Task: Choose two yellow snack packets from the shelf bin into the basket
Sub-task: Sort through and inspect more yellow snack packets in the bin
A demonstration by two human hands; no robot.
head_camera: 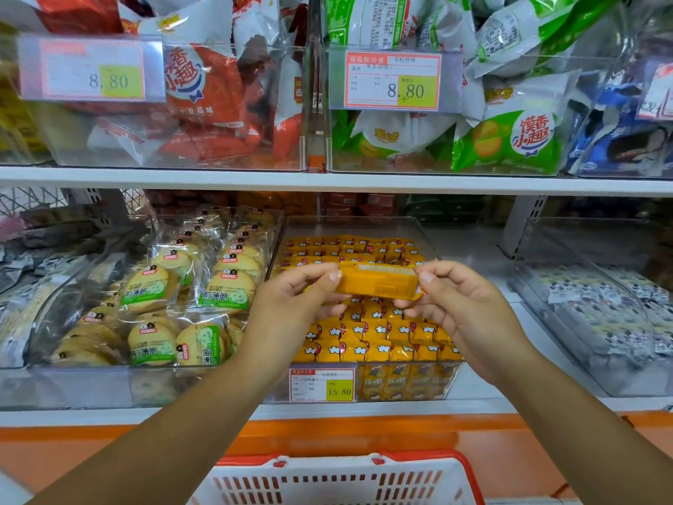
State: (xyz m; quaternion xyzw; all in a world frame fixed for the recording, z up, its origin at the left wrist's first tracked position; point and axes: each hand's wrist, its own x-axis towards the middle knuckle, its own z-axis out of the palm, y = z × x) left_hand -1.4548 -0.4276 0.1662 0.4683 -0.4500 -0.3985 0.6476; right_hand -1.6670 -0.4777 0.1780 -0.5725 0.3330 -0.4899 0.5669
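Currently we pinch one yellow packet [378, 284] by its ends, left hand [302, 298] and right hand [464, 309], above the middle of the shelf bin [349, 226]; the basket [342, 481] below, mostly unseen, seemingly holds none yet.

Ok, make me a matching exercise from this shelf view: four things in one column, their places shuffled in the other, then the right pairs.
1 held yellow packet
2 basket
3 green packets
4 round biscuit packets

A on the upper shelf
B bottom of the view
C pinched between left hand and right hand
D in the bin left of the yellow packets' bin

Pairs: 1-C, 2-B, 3-A, 4-D.
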